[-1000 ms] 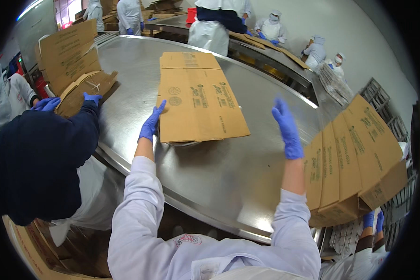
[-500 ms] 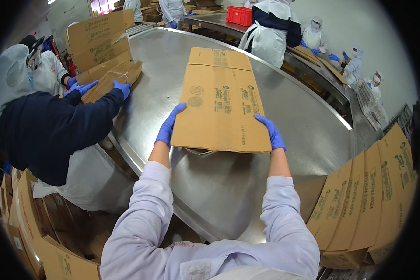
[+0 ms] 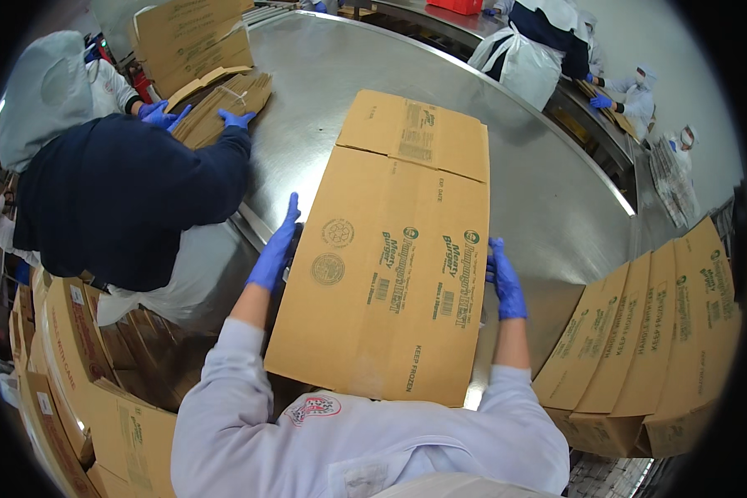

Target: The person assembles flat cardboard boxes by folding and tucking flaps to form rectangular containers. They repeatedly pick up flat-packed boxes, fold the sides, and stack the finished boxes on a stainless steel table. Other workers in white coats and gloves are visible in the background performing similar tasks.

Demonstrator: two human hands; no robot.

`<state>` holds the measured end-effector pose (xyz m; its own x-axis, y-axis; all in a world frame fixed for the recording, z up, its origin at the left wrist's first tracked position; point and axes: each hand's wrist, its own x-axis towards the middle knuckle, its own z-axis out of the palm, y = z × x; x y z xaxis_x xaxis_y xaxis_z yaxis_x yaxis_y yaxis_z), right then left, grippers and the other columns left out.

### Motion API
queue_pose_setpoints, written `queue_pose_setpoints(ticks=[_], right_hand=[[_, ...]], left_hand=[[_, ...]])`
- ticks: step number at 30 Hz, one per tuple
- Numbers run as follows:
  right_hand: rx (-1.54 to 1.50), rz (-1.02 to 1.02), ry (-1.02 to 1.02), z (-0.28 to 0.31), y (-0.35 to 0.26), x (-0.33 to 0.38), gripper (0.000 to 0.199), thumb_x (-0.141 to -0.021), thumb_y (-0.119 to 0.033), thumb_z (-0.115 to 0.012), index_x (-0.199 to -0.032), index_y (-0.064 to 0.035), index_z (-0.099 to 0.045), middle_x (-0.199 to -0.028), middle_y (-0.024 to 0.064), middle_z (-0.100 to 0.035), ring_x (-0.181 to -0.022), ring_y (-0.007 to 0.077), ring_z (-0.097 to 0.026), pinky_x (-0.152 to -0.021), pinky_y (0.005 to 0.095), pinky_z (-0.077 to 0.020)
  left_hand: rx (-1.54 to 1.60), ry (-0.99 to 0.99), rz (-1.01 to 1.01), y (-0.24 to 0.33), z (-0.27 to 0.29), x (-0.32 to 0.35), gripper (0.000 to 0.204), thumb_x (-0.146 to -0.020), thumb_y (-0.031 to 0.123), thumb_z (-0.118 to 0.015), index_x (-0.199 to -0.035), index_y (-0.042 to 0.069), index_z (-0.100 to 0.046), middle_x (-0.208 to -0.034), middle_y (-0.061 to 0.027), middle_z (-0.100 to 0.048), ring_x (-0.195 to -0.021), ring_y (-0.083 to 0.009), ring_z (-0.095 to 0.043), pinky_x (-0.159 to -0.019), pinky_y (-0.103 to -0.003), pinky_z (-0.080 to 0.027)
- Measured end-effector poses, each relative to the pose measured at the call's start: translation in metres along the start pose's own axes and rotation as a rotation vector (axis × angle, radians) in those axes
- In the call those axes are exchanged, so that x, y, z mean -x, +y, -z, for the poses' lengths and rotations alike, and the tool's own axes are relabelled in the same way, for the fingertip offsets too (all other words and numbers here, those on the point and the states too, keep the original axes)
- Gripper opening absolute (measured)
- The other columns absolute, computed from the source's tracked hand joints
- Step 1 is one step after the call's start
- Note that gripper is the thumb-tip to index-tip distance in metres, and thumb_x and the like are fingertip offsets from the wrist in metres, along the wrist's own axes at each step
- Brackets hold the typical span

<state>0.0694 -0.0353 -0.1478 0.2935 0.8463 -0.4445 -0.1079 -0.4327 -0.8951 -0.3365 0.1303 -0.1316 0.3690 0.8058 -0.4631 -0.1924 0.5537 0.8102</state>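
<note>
A brown cardboard box, looking folded flat, lies between my gloved hands with its near edge close to my chest. A crease runs across its far part, and dark print marks its upper face. My left hand presses along the left edge, fingers straight and pointing away from me; its thumb is hidden. At the right edge, my right hand holds the board with slightly bent fingers, their tips partly behind it. Both hands wear blue gloves. The underside of the box cannot be seen.
Beneath is a steel table. On the left a co-worker in a navy jacket handles a bundle of flattened cardboard. Standing cartons line the right side; more cartons fill the lower left. Other workers stand beyond.
The cardboard box has come toward my chest and looks larger. My hands have drawn nearer with it, still at its two side edges. The view has shifted.
</note>
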Motion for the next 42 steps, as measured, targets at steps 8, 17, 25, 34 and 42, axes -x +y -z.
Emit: queue_pose_setpoints(ticks=[8,17,25,34,42], right_hand=[[-0.695,0.112,-0.183,-0.057,-0.017,0.013,0.062,-0.088,-0.056,-0.036,-0.121,-0.0045,-0.048,-0.106,0.0116,-0.059,-0.086,0.0191,-0.059,-0.077,0.0320,-0.0492],[-0.621,0.508,-0.248,-0.030,-0.002,0.014,0.059,-0.088,-0.041,-0.044,-0.129,-0.0005,-0.036,-0.129,0.0136,-0.042,-0.114,0.0236,-0.045,-0.096,0.0354,-0.0360],[-0.515,0.609,-0.513,-0.136,-0.124,0.058,0.056,-0.087,-0.040,-0.047,-0.127,-0.0009,-0.040,-0.125,0.0108,-0.045,-0.110,0.0204,-0.046,-0.094,0.0325,-0.0363],[-0.481,0.703,-1.097,-0.322,-0.209,0.179,0.053,-0.086,-0.038,-0.051,-0.124,-0.0014,-0.044,-0.120,0.0076,-0.049,-0.106,0.0168,-0.048,-0.092,0.0292,-0.0367],[-0.427,0.675,-1.718,-0.519,-0.241,0.381,0.051,-0.085,-0.037,-0.054,-0.121,-0.0018,-0.047,-0.115,0.0048,-0.052,-0.102,0.0135,-0.049,-0.090,0.0262,-0.0371]], left_hand=[[0.519,-0.108,-0.009,-0.023,-0.040,0.020,0.071,-0.083,0.058,-0.045,-0.127,0.003,-0.043,-0.101,-0.0050,-0.061,-0.092,-0.0088,-0.057,-0.072,-0.021,-0.048],[-0.246,-0.242,-0.627,0.049,-0.083,0.120,0.070,-0.082,0.044,-0.054,-0.137,0.009,-0.030,-0.125,-0.0109,-0.038,-0.119,-0.0215,-0.035,-0.102,-0.032,-0.025],[-0.859,0.078,-1.177,0.135,-0.085,0.273,0.102,-0.056,0.060,-0.067,-0.138,0.012,-0.029,-0.126,-0.0270,-0.030,-0.116,-0.0402,-0.035,-0.099,-0.040,-0.029],[-0.699,0.359,-1.652,0.092,-0.042,0.499,0.101,-0.050,0.031,-0.078,-0.134,0.000,-0.031,-0.128,-0.0228,-0.034,-0.117,-0.0307,-0.040,-0.099,-0.033,-0.032],[-0.379,1.281,-1.744,-0.066,0.020,0.640,0.085,-0.065,0.022,-0.066,-0.135,0.000,-0.025,-0.128,-0.0168,-0.039,-0.115,-0.0252,-0.044,-0.096,-0.033,-0.036]])
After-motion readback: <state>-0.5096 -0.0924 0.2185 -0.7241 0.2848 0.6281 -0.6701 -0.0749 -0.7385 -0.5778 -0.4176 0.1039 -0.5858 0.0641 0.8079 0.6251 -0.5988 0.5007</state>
